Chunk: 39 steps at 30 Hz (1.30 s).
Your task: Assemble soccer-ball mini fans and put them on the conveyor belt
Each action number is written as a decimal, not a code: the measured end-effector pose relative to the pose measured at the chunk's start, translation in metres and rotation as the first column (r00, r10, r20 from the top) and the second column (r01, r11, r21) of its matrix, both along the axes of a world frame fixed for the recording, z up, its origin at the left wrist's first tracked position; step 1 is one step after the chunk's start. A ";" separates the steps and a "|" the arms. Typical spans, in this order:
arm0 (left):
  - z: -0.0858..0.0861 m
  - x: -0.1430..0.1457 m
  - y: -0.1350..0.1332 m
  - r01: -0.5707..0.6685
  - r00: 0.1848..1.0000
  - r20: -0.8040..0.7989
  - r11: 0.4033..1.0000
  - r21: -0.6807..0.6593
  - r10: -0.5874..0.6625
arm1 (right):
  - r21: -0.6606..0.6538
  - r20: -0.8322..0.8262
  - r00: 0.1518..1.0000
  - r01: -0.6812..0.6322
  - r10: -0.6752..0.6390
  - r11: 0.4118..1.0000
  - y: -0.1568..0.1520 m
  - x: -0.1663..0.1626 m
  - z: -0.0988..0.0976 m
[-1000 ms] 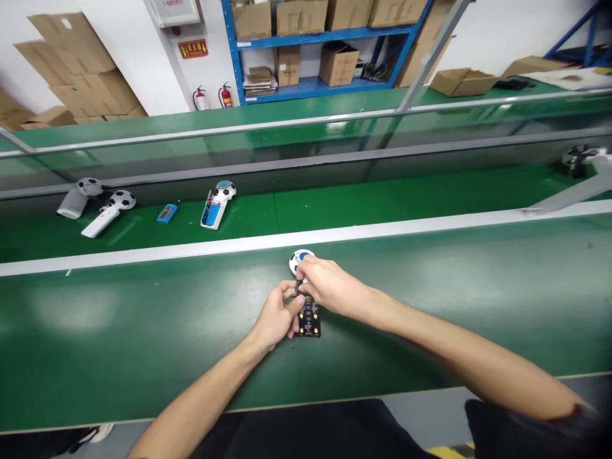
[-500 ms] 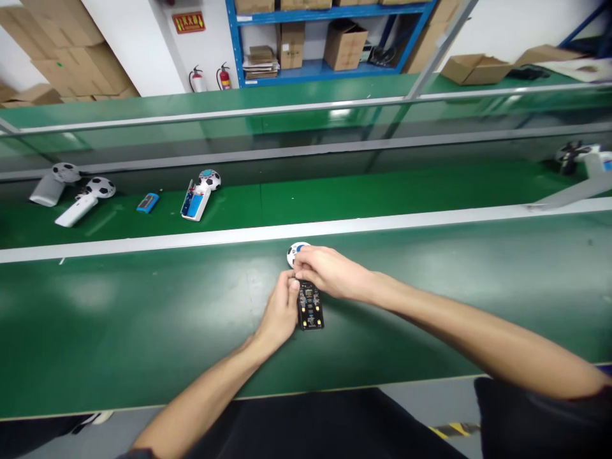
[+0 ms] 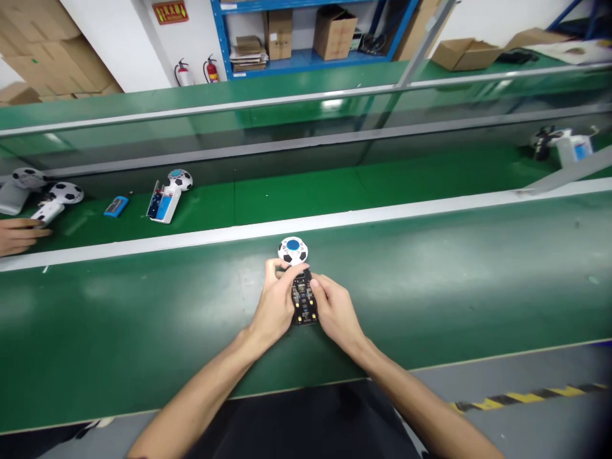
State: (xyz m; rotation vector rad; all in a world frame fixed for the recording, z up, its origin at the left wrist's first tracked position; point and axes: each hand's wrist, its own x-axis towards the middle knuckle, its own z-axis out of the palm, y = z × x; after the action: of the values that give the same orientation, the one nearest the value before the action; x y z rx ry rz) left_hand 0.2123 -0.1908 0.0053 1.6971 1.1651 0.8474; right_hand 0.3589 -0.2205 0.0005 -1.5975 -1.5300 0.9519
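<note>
A black circuit board (image 3: 305, 306) with small yellow and blue parts lies on the green bench in front of me. Just beyond its far end is a round football-patterned head (image 3: 293, 250) with a blue disc in its middle. My left hand (image 3: 276, 293) grips the board's left edge, its thumb reaching across the far end. Along the right edge, my right hand (image 3: 335, 307) is closed with the thumb against the board. Whether board and head are joined is hidden by my fingers.
On the belt beyond the white rail (image 3: 258, 227) lie an opened white football-headed device (image 3: 165, 203), a blue battery pack (image 3: 116, 206) and more such devices at far left. Another person's hand (image 3: 21, 236) touches one there. A white device (image 3: 574, 146) stands at far right.
My right hand has come back from the football head to the board's right edge, uncovering the blue disc. Another person's hand has appeared at the far left. The view has shifted slightly.
</note>
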 end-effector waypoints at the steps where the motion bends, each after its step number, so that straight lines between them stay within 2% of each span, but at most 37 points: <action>1: 0.001 -0.001 0.000 -0.004 1.000 -0.010 1.000 0.009 0.004 | 0.001 -0.024 1.000 0.013 -0.013 1.000 0.000 -0.001 -0.001; 4: 0.003 -0.003 0.001 -0.018 0.999 -0.035 1.000 0.016 0.018 | -0.009 -0.084 0.996 0.029 -0.030 1.000 0.005 0.000 -0.003; 8: 0.001 -0.004 0.001 -0.044 0.997 -0.068 0.998 0.051 0.047 | -0.077 -0.187 0.981 -0.070 0.054 0.995 0.011 0.010 -0.001; 11: -0.004 -0.004 -0.004 -0.049 0.985 -0.153 0.984 0.171 0.075 | -0.146 -0.093 0.993 -0.089 0.076 0.985 0.006 0.020 0.005; 14: -0.009 -0.005 -0.012 -0.006 0.942 -0.317 0.947 0.321 0.113 | -0.196 0.033 0.986 -0.152 0.162 0.969 -0.007 0.025 0.009; 17: -0.007 -0.006 -0.017 0.052 0.915 -0.391 0.937 0.345 0.093 | -0.191 0.013 0.986 -0.162 0.168 0.968 -0.017 0.024 0.010; 21: 0.001 -0.007 -0.014 -0.026 0.970 -0.230 0.972 0.234 0.081 | -0.171 -0.131 0.988 -0.107 0.085 0.979 -0.020 0.018 0.008; 25: 0.002 -0.007 -0.010 -0.132 0.988 -0.059 0.983 0.126 0.141 | -0.021 -0.059 0.998 0.002 -0.003 1.000 -0.022 0.011 0.003; 27: 0.000 -0.008 -0.009 -0.155 0.987 -0.024 0.982 0.107 0.158 | 0.000 -0.054 0.998 0.025 -0.025 1.000 -0.022 0.009 0.001; 30: -0.003 -0.009 -0.008 -0.183 0.983 -0.011 0.977 0.114 0.185 | -0.051 -0.127 0.991 0.023 -0.030 0.998 -0.017 0.010 0.000; 34: -0.004 -0.010 -0.005 -0.195 0.981 0.019 0.976 0.098 0.194 | -0.121 -0.268 0.962 -0.084 0.049 0.989 -0.005 0.019 0.003; 36: -0.005 -0.010 -0.004 -0.203 0.979 0.042 0.976 0.080 0.201 | -0.145 -0.335 0.940 -0.127 0.072 0.981 0.000 0.023 0.006; 39: -0.005 -0.010 -0.002 -0.222 0.972 0.088 0.973 0.055 0.217 | -0.240 -0.479 0.877 -0.171 0.037 0.956 0.004 0.026 0.010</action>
State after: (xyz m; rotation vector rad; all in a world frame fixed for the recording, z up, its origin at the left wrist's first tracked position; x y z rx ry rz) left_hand 0.2027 -0.1931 0.0004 1.5880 1.2978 1.0916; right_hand 0.3854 -0.2164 0.0106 -1.3324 -1.1853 1.5450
